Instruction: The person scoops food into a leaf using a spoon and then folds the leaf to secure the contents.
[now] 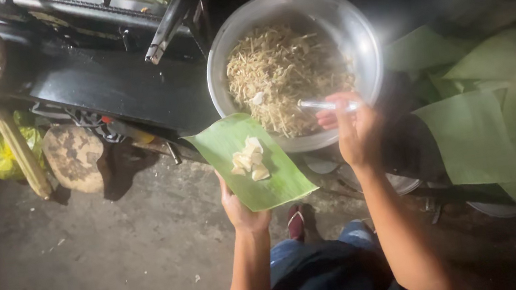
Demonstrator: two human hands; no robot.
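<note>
Centre frame, the left hand (242,209) cups a green banana leaf (252,160) bearing pale chunks (249,160). The right hand (353,128) pinches a clear spoon (326,104) over the noodle-filled metal bowl (348,18); a yellow bag (2,157) sits far left.

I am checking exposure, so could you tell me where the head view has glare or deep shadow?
Head view: glare burns the right rim of the metal bowl; the right hand with its spoon is washed out; the floor is dim.
</note>
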